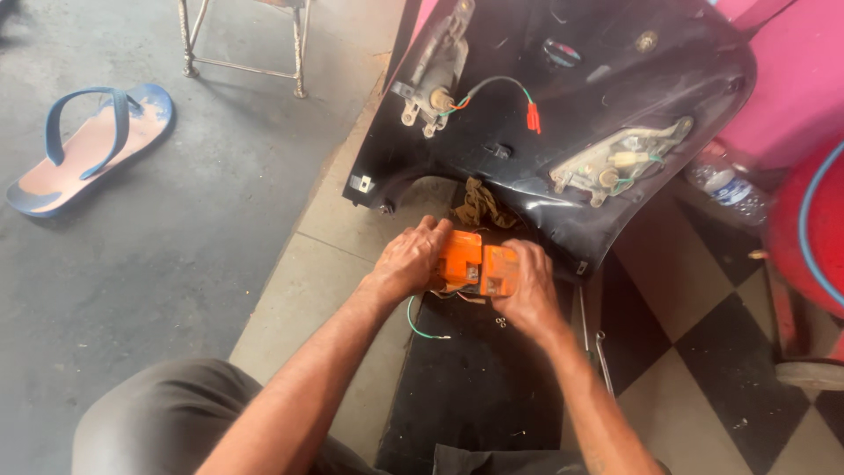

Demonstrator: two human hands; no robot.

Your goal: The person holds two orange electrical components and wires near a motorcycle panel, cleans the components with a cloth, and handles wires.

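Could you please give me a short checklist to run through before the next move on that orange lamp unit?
1. Both hands on the orange lamp unit: ok, left hand and right hand grip its two ends.
2. Green wire free of the hands: ok, it trails loose on the floor.
3. Small loose part accounted for: ok, beside the right hand.
4. Black body panel steady: cannot tell.
5. Red connector unplugged: ok, it hangs free.
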